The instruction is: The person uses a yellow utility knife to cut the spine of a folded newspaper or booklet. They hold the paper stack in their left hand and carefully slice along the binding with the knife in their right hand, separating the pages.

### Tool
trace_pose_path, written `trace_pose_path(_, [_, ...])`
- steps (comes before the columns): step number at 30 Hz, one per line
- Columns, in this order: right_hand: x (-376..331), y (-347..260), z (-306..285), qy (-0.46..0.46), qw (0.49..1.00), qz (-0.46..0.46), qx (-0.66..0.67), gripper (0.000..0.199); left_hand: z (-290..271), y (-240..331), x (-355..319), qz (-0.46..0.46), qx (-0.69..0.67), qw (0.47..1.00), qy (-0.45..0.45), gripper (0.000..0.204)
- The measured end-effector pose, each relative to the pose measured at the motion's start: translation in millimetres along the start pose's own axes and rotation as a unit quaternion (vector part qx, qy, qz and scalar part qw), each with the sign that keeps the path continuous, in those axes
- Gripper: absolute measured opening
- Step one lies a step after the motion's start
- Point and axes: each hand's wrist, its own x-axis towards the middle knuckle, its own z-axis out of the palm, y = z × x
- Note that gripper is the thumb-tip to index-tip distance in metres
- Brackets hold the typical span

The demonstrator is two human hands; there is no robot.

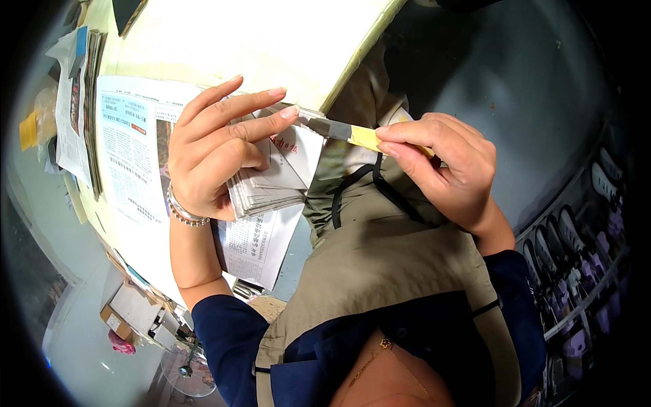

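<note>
My left hand (217,146) grips a folded stack of newspaper sheets (274,183) at the table's edge, thumb underneath and fingers stretched over the top. My right hand (444,163) holds a knife with a yellow handle (366,138); its grey blade (329,127) points left and touches the fold of the stack by my left fingertips. A spread newspaper (129,146) lies flat under the stack.
The pale table (258,41) runs across the top. More papers are piled at its left end (78,108). Cardboard boxes (129,312) sit on the floor lower left. A rack of dark shoes (576,258) stands at the right. My beige apron (380,251) fills the middle.
</note>
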Motion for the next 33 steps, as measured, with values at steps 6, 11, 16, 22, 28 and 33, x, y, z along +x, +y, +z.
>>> trace_pose_path(6, [0.9,-0.8,0.2,-0.005,1.000,0.004,0.005,0.017,-0.7,0.9,0.9,-0.004,0.007,1.000,-0.007,0.028])
trace_pose_path(11, [0.7,-1.1,1.5,-0.003,1.000,0.004,0.006,0.017,-1.5,3.4,1.9,-0.012,0.006,1.000,-0.005,0.027])
trace_pose_path(16, [1.0,-1.2,1.5,-0.006,1.000,0.001,0.007,0.018,-1.0,2.0,1.1,-0.005,0.004,1.000,-0.003,0.028])
trace_pose_path(22, [1.1,-1.3,3.4,0.000,1.000,-0.007,0.011,0.017,-1.2,2.7,1.3,-0.008,0.011,1.000,-0.007,0.028])
trace_pose_path(28, [2.0,-3.8,1.4,-0.015,1.000,0.012,0.009,0.014,-0.3,5.4,1.3,-0.013,0.018,1.000,0.005,0.027])
trace_pose_path(33, [1.5,-2.0,4.9,0.000,1.000,-0.005,0.019,0.016,-0.6,5.1,1.7,-0.011,0.014,1.000,0.006,0.028])
